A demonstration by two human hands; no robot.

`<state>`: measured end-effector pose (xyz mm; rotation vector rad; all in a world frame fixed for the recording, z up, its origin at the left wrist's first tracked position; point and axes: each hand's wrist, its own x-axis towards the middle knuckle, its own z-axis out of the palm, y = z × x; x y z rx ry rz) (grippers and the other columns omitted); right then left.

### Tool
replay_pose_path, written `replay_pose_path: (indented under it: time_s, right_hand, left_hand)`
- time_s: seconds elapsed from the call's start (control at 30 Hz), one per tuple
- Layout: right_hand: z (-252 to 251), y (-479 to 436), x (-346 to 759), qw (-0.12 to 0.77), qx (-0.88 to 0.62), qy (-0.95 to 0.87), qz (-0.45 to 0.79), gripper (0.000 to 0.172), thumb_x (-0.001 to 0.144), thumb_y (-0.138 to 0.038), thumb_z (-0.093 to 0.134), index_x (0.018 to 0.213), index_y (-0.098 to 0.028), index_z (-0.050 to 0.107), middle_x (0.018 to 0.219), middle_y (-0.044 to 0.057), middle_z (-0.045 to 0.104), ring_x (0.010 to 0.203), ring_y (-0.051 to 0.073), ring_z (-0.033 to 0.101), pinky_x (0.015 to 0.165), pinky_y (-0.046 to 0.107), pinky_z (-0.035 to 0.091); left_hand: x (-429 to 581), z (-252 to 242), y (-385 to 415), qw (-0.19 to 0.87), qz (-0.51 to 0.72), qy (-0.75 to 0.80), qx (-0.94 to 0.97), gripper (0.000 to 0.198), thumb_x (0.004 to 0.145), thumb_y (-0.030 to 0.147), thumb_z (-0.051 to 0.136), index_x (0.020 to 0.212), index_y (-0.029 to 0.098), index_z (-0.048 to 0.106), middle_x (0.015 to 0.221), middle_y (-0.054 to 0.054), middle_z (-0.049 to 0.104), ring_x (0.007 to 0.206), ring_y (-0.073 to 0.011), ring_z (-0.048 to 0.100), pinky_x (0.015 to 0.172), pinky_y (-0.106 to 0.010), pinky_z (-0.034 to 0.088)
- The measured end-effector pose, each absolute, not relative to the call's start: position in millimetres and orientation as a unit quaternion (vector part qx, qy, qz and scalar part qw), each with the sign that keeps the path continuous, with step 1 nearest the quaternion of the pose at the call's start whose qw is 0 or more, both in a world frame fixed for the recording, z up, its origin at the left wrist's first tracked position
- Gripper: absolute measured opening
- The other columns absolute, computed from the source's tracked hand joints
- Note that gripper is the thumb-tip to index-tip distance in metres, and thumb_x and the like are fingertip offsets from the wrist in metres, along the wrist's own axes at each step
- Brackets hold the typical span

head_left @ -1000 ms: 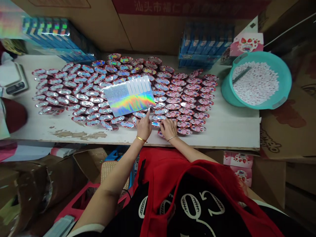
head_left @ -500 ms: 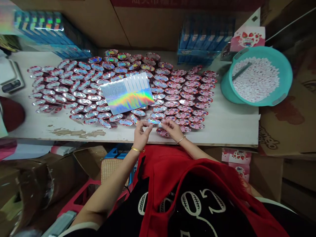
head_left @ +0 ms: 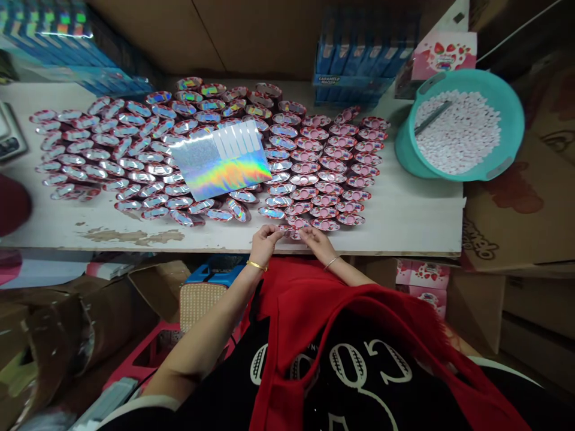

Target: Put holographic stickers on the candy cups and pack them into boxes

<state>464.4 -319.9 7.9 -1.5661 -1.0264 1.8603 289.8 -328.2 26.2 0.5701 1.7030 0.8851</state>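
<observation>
Several small packs with oval tops and red-pink rims stand in rows on the white table. Many at the left and middle have shiny silver tops, while those at the right show pink tops with a round mark. At the table's front edge, my left hand [head_left: 266, 242] pinches thumb and fingers at the left end of one oval pack [head_left: 291, 232]. My right hand [head_left: 318, 242] pinches at its right end; anything thin between the fingertips is too small to make out. Over the middle packs lies a rainbow-silver sticker sheet [head_left: 224, 170], with white strips of bare backing.
A turquoise bucket [head_left: 406, 152] of small white-pink pieces, with a grey tool in it, stands at right. Blue boxes [head_left: 345, 57] line the back. A scale [head_left: 11, 134] and a dark red container [head_left: 13, 206] are at the left edge. A stool [head_left: 202, 305] stands below the table.
Both hands have moved from a silver-topped pack to the pink-topped one nearer the table's front edge. The view has shifted slightly, so the table appears farther left and higher.
</observation>
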Motion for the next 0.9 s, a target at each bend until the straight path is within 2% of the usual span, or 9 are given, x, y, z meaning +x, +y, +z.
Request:
replay_pose_path:
  time_s: [0.17, 0.23, 0.4, 0.6, 0.67, 0.73, 0.83, 0.9]
  right_hand:
    - [1.2, -323.7, 464.6, 0.268, -0.560, -0.385, 0.683, 0.049, 0.065, -0.067, 0.067, 0.067, -0.020, 0.053, 0.057, -0.007, 0.045, 0.054, 0.008, 0.036, 0.054, 0.024, 0.030]
    - [1.2, -323.6, 465.4, 0.278, -0.566, -0.393, 0.670, 0.047, 0.068, -0.066, 0.066, 0.066, -0.021, 0.051, 0.056, -0.007, 0.043, 0.054, 0.009, 0.035, 0.054, 0.025, 0.030]
    - [8.4, -321.9, 468.4, 0.284, -0.554, -0.404, 0.670, 0.043, 0.071, -0.059, 0.067, 0.093, -0.023, 0.056, 0.052, -0.011, 0.033, 0.050, 0.009, 0.030, 0.051, 0.025, 0.026]
    - [3.8, -322.8, 468.5, 0.254, -0.524, -0.435, 0.687, 0.046, 0.073, -0.064, 0.062, 0.065, -0.021, 0.052, 0.053, -0.007, 0.038, 0.051, 0.009, 0.031, 0.051, 0.025, 0.026]
    - [1.8, -322.4, 467.8, 0.266, -0.534, -0.432, 0.677, 0.043, 0.075, -0.063, 0.062, 0.068, -0.021, 0.052, 0.053, -0.008, 0.038, 0.051, 0.009, 0.031, 0.052, 0.025, 0.026]
    - [2.5, -321.3, 467.5, 0.276, -0.541, -0.427, 0.670, 0.038, 0.075, -0.058, 0.064, 0.081, -0.022, 0.055, 0.052, -0.010, 0.035, 0.050, 0.009, 0.031, 0.052, 0.025, 0.027]
    - [6.2, -319.6, 468.4, 0.265, -0.523, -0.436, 0.683, 0.040, 0.075, -0.052, 0.068, 0.100, -0.024, 0.056, 0.052, -0.011, 0.034, 0.048, 0.010, 0.031, 0.051, 0.024, 0.026]
    - [6.6, -319.3, 469.7, 0.246, -0.503, -0.451, 0.695, 0.034, 0.076, -0.053, 0.066, 0.090, -0.022, 0.059, 0.054, -0.009, 0.038, 0.050, 0.009, 0.032, 0.051, 0.024, 0.025]
  left_hand:
    - [290.3, 20.8, -327.3, 0.530, 0.375, 0.725, 0.230, 0.024, 0.057, 0.034, 0.077, 0.065, 0.016, 0.063, 0.066, 0.002, 0.059, 0.068, -0.0112, 0.051, 0.072, -0.027, 0.041]
    - [290.7, 20.3, -327.2, 0.522, 0.374, 0.732, 0.227, 0.023, 0.057, 0.032, 0.077, 0.063, 0.016, 0.062, 0.065, 0.003, 0.059, 0.067, -0.0110, 0.051, 0.072, -0.027, 0.041]
    - [293.8, 34.0, -328.9, 0.570, 0.385, 0.689, 0.229, 0.022, 0.060, 0.032, 0.077, 0.067, 0.016, 0.064, 0.068, 0.002, 0.061, 0.069, -0.0118, 0.054, 0.074, -0.028, 0.043]
    - [290.5, 31.8, -323.4, 0.549, 0.377, 0.708, 0.233, 0.022, 0.057, 0.032, 0.077, 0.064, 0.017, 0.063, 0.065, 0.002, 0.060, 0.066, -0.0112, 0.052, 0.070, -0.027, 0.042]
    - [289.2, 28.1, -320.2, 0.536, 0.370, 0.722, 0.232, 0.023, 0.055, 0.033, 0.077, 0.062, 0.017, 0.062, 0.064, 0.002, 0.059, 0.064, -0.0111, 0.051, 0.068, -0.027, 0.042]
    - [289.5, 29.3, -318.5, 0.545, 0.368, 0.716, 0.233, 0.024, 0.056, 0.034, 0.077, 0.061, 0.017, 0.061, 0.062, 0.002, 0.058, 0.064, -0.0115, 0.051, 0.067, -0.027, 0.041]
    - [291.2, 38.4, -318.9, 0.593, 0.361, 0.677, 0.244, 0.024, 0.058, 0.035, 0.077, 0.064, 0.017, 0.063, 0.064, 0.001, 0.060, 0.066, -0.0127, 0.053, 0.068, -0.028, 0.042]
    - [291.6, 42.6, -319.7, 0.603, 0.356, 0.667, 0.256, 0.022, 0.060, 0.034, 0.077, 0.066, 0.016, 0.065, 0.066, 0.001, 0.061, 0.067, -0.0124, 0.054, 0.069, -0.028, 0.042]
